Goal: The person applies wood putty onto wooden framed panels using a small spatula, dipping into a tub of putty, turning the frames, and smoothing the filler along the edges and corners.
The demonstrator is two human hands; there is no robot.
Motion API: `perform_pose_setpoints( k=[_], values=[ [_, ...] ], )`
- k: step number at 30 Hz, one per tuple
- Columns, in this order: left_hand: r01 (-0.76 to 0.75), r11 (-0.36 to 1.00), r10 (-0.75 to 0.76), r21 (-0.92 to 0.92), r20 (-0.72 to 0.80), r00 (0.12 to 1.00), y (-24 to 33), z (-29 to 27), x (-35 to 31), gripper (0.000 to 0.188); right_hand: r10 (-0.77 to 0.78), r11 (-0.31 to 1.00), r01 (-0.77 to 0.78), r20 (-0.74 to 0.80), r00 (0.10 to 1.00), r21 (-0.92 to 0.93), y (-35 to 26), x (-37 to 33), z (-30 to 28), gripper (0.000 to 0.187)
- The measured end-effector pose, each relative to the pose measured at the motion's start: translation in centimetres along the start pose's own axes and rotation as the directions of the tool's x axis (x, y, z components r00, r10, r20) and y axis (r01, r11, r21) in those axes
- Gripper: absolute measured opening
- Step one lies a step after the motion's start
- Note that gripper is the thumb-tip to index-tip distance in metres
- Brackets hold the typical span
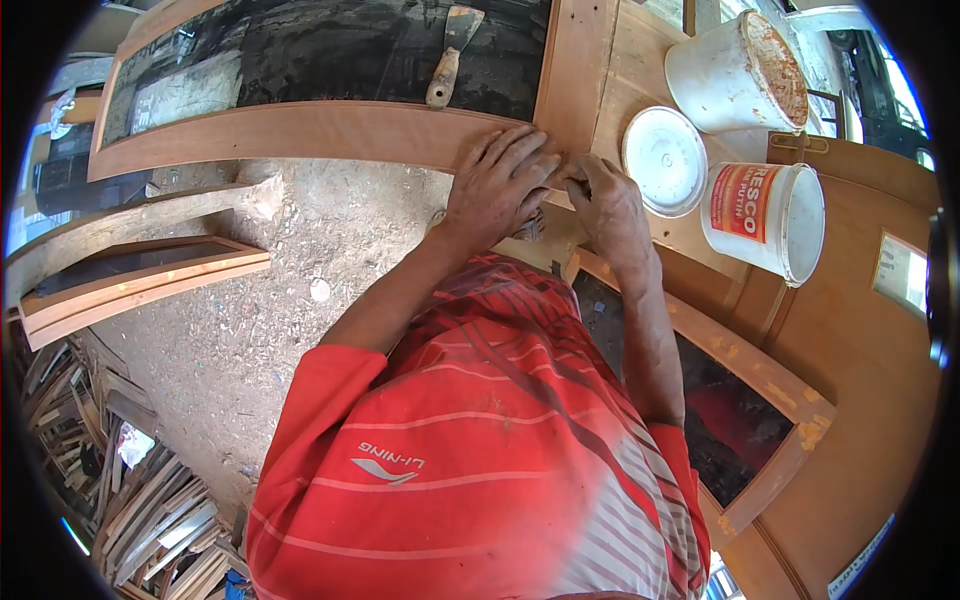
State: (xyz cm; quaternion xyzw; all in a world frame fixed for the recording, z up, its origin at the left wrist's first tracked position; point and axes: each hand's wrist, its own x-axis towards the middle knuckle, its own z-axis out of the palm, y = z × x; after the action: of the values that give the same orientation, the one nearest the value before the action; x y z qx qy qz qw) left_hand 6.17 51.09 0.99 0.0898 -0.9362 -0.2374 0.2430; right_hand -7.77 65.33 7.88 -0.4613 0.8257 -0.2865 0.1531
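A reddish-brown wooden frame (330,133) with a dark glass panel (330,50) lies in front of me. My left hand (500,185) rests on its near edge, fingers stretched out and lying across the wood. Close beside it, at the frame's near right corner, my right hand (608,205) is closed with thumb and fingers pinched together. Whatever those fingers hold, if anything, is hidden. A putty knife (450,60) with a worn handle lies on the glass, its handle end near the frame's edge.
To the right are a round white lid (664,162), a white bucket with a red label (755,215) and a larger stained bucket (735,72). Another glazed frame (770,380) leans at my right. A smaller frame (150,285) and piled wood scraps (170,520) are at left.
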Motion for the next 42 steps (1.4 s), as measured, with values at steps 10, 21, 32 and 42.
perform_pose_setpoints(
  k=[10,21,32,42],
  values=[
    [-0.064,0.998,0.064,-0.006,0.005,0.998,-0.6,0.2,-0.2,0.033,0.021,1.0,-0.019,-0.107,0.994,0.011,-0.4,-1.9,1.6,0.02],
    [-0.074,0.997,0.074,0.0,-0.06,0.995,-0.3,0.1,0.3,0.029,-0.005,1.0,0.0,-0.172,0.985,-0.03,0.2,-1.8,2.4,0.018],
    [-0.101,0.995,0.101,-0.019,-0.011,0.995,0.1,0.1,0.0,0.035,0.028,0.997,-0.047,-0.301,0.953,-0.055,0.8,-2.5,3.9,0.019],
    [-0.078,0.992,0.074,-0.096,-0.038,0.997,-0.6,0.7,-0.3,0.043,0.056,0.993,-0.073,-0.178,0.982,-0.09,-0.5,-2.6,2.3,0.018]
  ],
)
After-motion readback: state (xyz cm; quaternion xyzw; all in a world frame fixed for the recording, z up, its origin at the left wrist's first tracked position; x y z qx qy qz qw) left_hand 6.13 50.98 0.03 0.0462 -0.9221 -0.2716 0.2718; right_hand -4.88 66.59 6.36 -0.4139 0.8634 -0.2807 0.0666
